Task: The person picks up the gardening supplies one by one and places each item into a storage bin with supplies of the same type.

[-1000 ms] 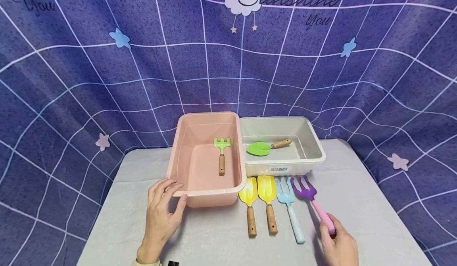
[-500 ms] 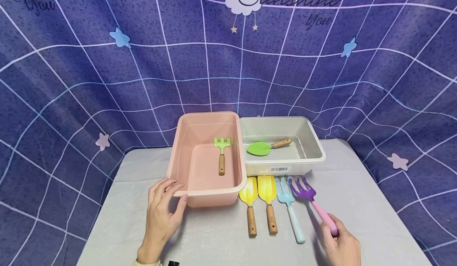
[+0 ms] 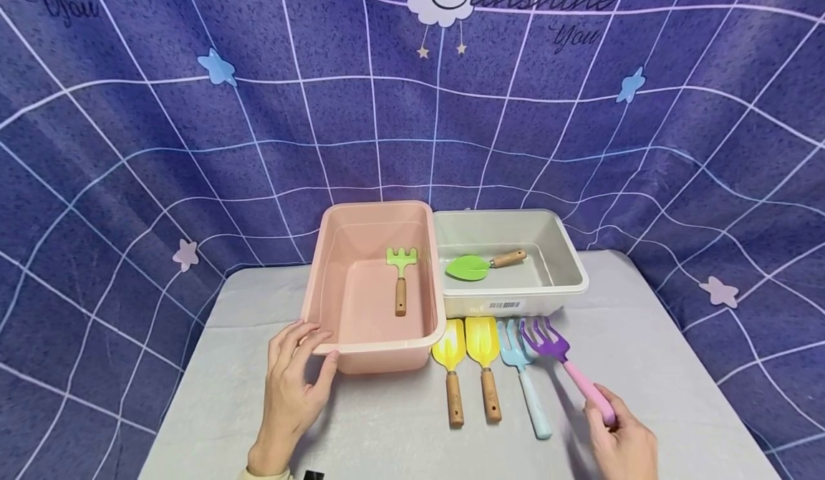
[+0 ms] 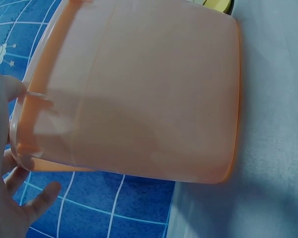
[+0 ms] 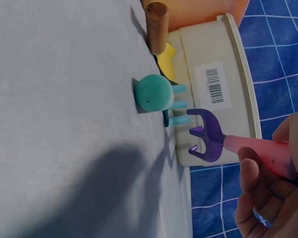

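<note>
The left hand [image 3: 291,387] grips the front left corner of a pink bin [image 3: 380,360], fingers over its rim and thumb at the front. In the left wrist view the hand [image 4: 20,193] is at the edge of the bin [image 4: 139,94]. The right hand [image 3: 621,437] holds the pink handle [image 3: 588,392] of a fork with purple tines [image 3: 546,342]. The right wrist view shows that fork [image 5: 213,141] raised off the cloth in the right hand [image 5: 275,198], near a light blue fork [image 5: 154,93]. The pink bin contains a green rake with a wooden handle [image 3: 401,297].
A grey-white bin [image 3: 515,301] adjoins the pink one and holds a green trowel [image 3: 468,268]. In front lie two yellow shovels [image 3: 449,344] [image 3: 482,340] and the light blue fork [image 3: 533,401]. Behind hangs a blue patterned cloth [image 3: 399,114].
The right hand has shifted slightly to the right with the purple-and-pink fork, whose tines have moved a little left toward the light blue fork. The left hand stays on the pink bin.
</note>
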The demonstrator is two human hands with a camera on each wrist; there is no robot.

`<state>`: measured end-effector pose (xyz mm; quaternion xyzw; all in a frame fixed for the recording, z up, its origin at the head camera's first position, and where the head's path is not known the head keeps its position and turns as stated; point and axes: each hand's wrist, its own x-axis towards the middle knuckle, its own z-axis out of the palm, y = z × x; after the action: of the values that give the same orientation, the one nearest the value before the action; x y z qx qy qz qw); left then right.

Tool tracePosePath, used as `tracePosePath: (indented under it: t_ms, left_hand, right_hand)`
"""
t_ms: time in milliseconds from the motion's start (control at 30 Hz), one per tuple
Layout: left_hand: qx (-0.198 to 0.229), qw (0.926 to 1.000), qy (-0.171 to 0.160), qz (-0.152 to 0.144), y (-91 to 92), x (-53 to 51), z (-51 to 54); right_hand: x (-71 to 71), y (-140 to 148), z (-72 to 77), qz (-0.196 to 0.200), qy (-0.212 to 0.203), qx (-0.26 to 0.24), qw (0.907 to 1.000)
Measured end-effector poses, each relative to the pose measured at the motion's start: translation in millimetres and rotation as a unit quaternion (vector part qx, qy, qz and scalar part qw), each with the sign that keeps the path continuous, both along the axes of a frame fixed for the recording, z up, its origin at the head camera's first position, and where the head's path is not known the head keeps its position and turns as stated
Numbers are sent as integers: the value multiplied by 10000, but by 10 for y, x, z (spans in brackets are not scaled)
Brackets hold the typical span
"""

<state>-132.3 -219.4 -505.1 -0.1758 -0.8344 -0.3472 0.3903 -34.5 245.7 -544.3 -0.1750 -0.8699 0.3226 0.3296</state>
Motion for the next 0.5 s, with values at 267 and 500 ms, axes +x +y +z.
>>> tracePosePath:
  t_ms: [267, 500]
  left_hand:
    - [-9, 10000, 15, -10, 2, 0, -6]
    - [-9, 10000, 10, -11, 2, 0, -5]
  right_hand:
    - [11, -22, 75, 120, 96, -137, 9998]
    - [36, -41, 152, 198, -24, -425, 9989]
